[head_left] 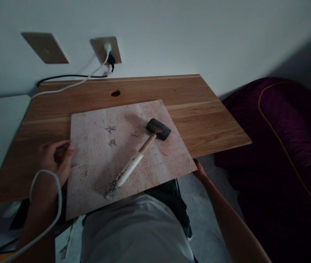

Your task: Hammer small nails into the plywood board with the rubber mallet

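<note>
Bringing both hands to its edges, the person has a square, pale reddish board point(89, 175) over the wooden tabletop point(204, 120), its near part jutting past the front edge above the lap. With the board's middle as the clock's centre and twelve toward the wall, the left hand point(58, 159) is at nine, fingers bent and only a narrow gap to the thumb, tips at the board's edge; I cannot tell whether they pinch it. The right hand point(200, 171) is at the corner between three and four, partly hidden beneath the board, so I cannot tell how its fingers close.

A mallet point(130, 166) lies slantwise on the board, its black head at two o'clock and its paint-worn handle ending at seven. A few small metal fasteners point(111, 129) lie at about eleven, a smaller bunch is just beside them toward ten, and a single one lies nearer one. Beyond the board, close to twelve, the tabletop has an oval hole point(115, 93). A purple cover point(265, 146) bulks at three.
</note>
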A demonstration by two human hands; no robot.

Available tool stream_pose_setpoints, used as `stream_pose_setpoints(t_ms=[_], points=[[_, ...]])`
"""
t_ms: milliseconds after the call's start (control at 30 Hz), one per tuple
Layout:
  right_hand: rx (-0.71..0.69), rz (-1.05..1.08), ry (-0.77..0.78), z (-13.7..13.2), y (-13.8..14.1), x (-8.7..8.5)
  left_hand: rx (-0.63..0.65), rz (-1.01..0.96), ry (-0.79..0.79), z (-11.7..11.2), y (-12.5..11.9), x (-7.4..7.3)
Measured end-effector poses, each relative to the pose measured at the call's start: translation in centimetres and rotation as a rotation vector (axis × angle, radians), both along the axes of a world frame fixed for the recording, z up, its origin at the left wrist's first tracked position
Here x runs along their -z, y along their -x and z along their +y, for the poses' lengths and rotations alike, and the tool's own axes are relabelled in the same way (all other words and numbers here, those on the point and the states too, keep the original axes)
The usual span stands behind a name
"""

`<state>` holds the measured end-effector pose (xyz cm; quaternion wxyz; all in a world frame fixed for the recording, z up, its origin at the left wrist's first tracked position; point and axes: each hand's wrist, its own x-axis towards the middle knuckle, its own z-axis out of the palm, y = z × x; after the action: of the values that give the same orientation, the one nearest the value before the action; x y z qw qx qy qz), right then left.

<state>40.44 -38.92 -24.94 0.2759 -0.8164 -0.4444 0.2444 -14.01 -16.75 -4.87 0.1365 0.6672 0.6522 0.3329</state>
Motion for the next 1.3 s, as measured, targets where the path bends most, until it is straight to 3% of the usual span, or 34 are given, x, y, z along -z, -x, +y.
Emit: stream_pose_setpoints(t_ms=[167, 300, 600, 733, 867, 1100, 1300], points=[[0.072, 0.374, -0.010, -0.4, 0.9, 0.8, 0.019, 0.081, -0.002, 0.1, 0.2, 0.0], [0.105, 0.615, -0.089, -0.9, 2.7, 0.2, 0.045, 0.063, 0.007, 0.0, 0.1, -0.1], [0.177, 0.836, -0.230, -4.5, 5.4, -5.3, 0.020, 0.038, 0.027, -0.3, -0.7, -0.5], [0.201, 0.828, -0.245, -5.3, 5.4, -6.4, -0.047, 0.041, -0.022, -0.3, -1.7, -0.8], [0.194, 0.757, -0.222, -5.0, 4.6, -5.5, -0.062, 0.053, -0.029, -0.3, -2.4, -1.0], [0.093, 0.472, -0.091, -2.2, 3.5, -1.7, -0.036, 0.034, 0.005, -0.5, -1.8, -1.0], [-0.051, 0.307, -0.156, 0.4, 4.5, 0.1, 0.021, 0.074, 0.096, -0.6, -1.2, -1.5]])
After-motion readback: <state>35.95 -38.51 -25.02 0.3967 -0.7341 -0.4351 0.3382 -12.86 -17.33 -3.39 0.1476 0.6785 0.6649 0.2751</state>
